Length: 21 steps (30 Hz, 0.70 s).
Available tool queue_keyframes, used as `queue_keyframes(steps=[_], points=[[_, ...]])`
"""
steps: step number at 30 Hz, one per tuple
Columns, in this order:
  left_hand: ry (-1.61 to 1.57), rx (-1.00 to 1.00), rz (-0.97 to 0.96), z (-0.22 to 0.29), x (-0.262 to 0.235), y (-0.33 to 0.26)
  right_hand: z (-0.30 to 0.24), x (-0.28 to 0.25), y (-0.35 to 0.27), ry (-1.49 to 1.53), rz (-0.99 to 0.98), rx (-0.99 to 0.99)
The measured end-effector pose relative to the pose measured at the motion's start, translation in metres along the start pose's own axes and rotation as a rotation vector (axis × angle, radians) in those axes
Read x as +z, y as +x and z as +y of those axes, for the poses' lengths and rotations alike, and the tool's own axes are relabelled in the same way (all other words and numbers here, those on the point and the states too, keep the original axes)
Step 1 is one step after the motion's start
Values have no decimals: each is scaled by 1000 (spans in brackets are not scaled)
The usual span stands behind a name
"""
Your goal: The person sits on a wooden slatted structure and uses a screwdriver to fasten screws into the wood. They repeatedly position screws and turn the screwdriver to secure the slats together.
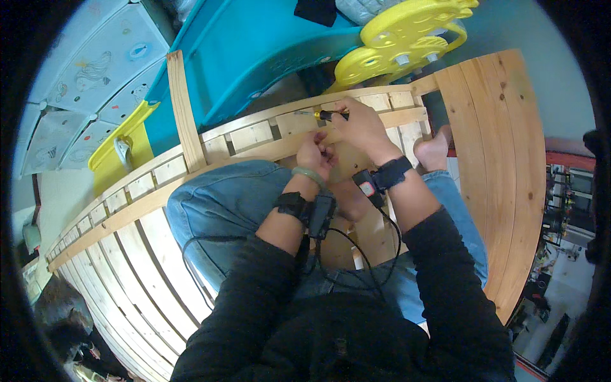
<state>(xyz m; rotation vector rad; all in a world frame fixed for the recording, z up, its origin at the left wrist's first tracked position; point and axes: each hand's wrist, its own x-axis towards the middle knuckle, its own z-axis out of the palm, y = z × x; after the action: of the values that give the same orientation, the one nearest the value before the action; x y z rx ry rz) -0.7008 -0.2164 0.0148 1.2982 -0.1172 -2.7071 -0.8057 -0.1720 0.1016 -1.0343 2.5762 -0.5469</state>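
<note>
My right hand (359, 129) is closed around the black and yellow handle of a screwdriver (325, 116). Its thin shaft points left, over the slats beside a long wooden rail (270, 151). Just below and left of it, my left hand (316, 155) has its fingers curled in, close to the same rail. Whatever those fingers may pinch is too small to make out. Both hands are over a slatted wooden bed frame (121, 256), on which I sit with my legs bent.
A wide wooden end board (493, 172) rises at the right. An upright wooden post (184, 114) stands on the far side. Beyond the rail are a blue plastic slide (235, 57), a yellow plastic panel (407, 38) and white drawers (95, 70). Black cables (344, 239) hang from my wrist devices.
</note>
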Motion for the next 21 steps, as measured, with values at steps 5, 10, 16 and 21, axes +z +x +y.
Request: queue_keyframes(steps=[5,10,16,21], points=[[162,62,-27,-8,2,3,9,0,1,-33,-13,-1],[12,87,-41,-13,12,8,5,-7,11,-104,-93,-78],[157,152,-73,-6,13,2,-21,-28,29,-233,-200,-298],[157,125,-56,-2,13,2,-40,-29,36,-275,-195,-475]])
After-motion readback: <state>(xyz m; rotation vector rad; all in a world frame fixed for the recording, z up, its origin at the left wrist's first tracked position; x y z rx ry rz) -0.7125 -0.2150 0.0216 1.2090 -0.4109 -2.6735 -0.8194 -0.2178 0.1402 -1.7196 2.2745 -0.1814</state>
